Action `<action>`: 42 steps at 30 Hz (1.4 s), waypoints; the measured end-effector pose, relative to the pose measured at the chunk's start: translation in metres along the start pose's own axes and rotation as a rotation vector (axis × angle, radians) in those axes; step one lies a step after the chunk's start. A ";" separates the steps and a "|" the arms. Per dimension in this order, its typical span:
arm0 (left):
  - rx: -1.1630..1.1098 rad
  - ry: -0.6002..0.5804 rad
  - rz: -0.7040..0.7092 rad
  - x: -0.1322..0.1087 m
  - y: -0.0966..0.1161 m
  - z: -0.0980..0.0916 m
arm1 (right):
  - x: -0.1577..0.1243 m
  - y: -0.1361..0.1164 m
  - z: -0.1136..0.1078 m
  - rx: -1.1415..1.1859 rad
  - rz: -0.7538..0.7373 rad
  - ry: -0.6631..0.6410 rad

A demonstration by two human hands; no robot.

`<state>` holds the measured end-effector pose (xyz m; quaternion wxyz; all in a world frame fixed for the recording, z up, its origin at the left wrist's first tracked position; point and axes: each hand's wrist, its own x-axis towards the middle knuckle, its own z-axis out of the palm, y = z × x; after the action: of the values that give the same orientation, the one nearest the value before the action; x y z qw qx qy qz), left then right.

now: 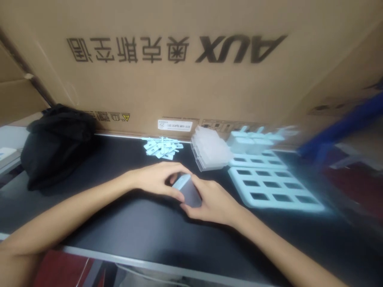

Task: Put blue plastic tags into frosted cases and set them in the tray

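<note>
Hands (155,177) (217,201) both clamped on blue-topped grey block (192,194) | carton (179,91): upside-down "AUX 奥克斯空调" | white label (175,125): blurred

The left forearm (80,211) and right forearm (275,245) are seen bare, angled inward from the lower corners. The left hand (158,178) is curved, its fingers (171,166) arched forward and its thumb (176,193) pointed at the right hand (213,201). The right hand is likewise curled, fingers bent and thumb extended. The thumb tips are set nearly together.
</note>
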<state>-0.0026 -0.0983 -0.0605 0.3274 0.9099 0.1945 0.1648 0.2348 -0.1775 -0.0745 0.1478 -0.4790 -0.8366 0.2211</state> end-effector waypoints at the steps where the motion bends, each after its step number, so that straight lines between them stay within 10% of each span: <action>1: 0.036 -0.014 0.001 0.001 0.006 0.003 | 0.000 -0.001 0.000 0.007 -0.009 -0.007; 19: -0.299 -0.079 0.006 0.009 -0.007 -0.031 | 0.000 -0.015 -0.006 -0.224 0.068 -0.038; 26: 0.115 0.370 -0.156 0.006 -0.056 -0.078 | -0.001 -0.009 0.000 -0.316 0.051 -0.126; 35: 0.591 0.366 -0.220 0.022 -0.102 -0.057 | 0.001 -0.007 0.003 -0.306 0.021 -0.143; 42: 0.674 0.429 -0.208 0.010 -0.076 -0.045 | 0.001 -0.006 0.003 -0.234 0.046 -0.133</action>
<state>-0.0316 -0.0158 -0.0764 -0.0220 0.8866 0.3923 0.2440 0.2290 -0.1800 -0.0739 0.0303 -0.4963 -0.8533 0.1567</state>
